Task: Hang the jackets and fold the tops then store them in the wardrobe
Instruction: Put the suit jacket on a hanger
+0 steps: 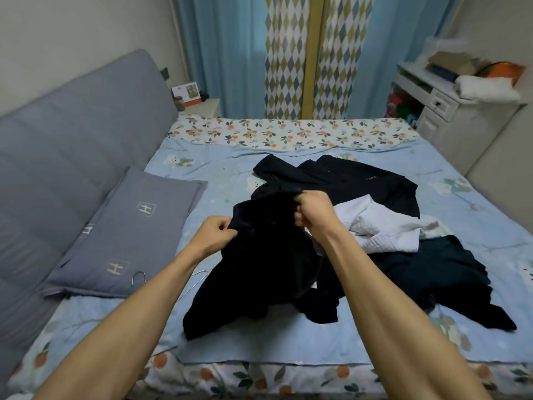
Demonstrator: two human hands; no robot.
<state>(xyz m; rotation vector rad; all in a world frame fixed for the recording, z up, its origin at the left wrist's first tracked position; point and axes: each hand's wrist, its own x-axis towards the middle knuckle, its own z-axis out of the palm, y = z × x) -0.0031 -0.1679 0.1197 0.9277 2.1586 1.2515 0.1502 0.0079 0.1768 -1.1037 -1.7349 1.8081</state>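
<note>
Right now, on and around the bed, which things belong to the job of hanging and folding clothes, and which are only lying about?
Belong to the job:
- black garment, gripped by left hand and right hand
- dark clothes pile
- white top
- wire hangers

Only lying about:
- grey pillow
- jar and card on the nightstand
- white desk with its clutter

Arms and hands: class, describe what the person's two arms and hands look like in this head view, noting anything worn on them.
Both forearms are bare from the bottom edge of the picture up to the wrists; no sleeves show. The left hand and right hand wear no gloves, and no watch, bracelet or ring can be seen. No marks or tattoos are visible on either arm.
</note>
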